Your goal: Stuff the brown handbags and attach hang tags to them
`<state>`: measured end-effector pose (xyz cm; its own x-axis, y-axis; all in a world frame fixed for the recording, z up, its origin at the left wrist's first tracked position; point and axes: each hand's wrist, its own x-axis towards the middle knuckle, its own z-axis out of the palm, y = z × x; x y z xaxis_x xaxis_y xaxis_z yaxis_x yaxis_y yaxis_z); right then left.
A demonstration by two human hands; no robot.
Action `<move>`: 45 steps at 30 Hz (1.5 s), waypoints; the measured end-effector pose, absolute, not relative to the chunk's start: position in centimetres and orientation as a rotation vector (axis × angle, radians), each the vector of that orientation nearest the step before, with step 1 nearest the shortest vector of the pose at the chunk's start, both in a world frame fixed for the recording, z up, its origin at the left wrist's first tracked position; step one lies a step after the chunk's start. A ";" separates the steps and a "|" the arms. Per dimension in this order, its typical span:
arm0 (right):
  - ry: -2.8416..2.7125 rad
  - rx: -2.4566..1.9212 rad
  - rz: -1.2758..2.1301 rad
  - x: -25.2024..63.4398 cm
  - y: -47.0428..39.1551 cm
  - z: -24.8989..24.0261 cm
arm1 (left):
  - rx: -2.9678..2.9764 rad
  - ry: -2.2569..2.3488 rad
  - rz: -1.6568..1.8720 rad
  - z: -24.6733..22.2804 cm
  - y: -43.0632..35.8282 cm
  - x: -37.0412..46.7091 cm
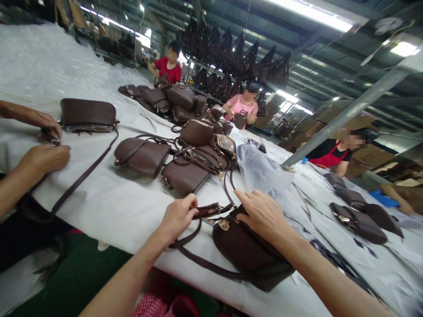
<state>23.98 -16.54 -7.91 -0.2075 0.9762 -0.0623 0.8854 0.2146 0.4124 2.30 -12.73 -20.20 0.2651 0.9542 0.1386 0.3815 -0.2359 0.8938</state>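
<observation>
Left hand point(180, 215) fingers pinch a strap point(207, 211); right hand point(262, 216) lies over a brown bag point(251, 251), grip indeterminable. Bag sits near the table point(109, 207) edge, open surface extending left.

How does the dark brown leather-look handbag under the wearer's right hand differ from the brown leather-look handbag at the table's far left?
The near handbag has the right hand on it; no hand touches the body of the far-left handbag. The near handbag shows a round gold charm; none shows on the far-left handbag. The near handbag looks darker than the far-left handbag. Both are brown and have straps.
</observation>
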 end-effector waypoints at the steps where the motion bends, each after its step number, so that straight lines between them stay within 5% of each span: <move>1: 2.152 1.749 0.398 24.2 -16.8 -8.0 | 1.792 1.287 0.877 -20.2 -12.9 0.6; 8: 2.222 1.737 0.388 24.3 -17.2 -8.7 | 1.753 1.100 0.570 -19.1 -15.8 -5.5; 22: 2.931 1.675 0.976 25.7 -28.9 -16.0 | 2.657 1.182 0.357 -20.3 -12.0 3.0; 30: 2.771 1.921 0.378 23.6 -29.8 -25.6 | 2.785 1.293 0.008 -19.4 -11.1 2.4; 40: 2.781 1.856 0.466 23.7 -29.7 -26.3 | 2.511 1.216 -0.076 -18.1 -11.7 -0.5; 45: 2.848 1.855 -0.200 24.7 -32.1 -23.0 | 2.439 1.303 -0.045 -18.4 -12.6 -1.2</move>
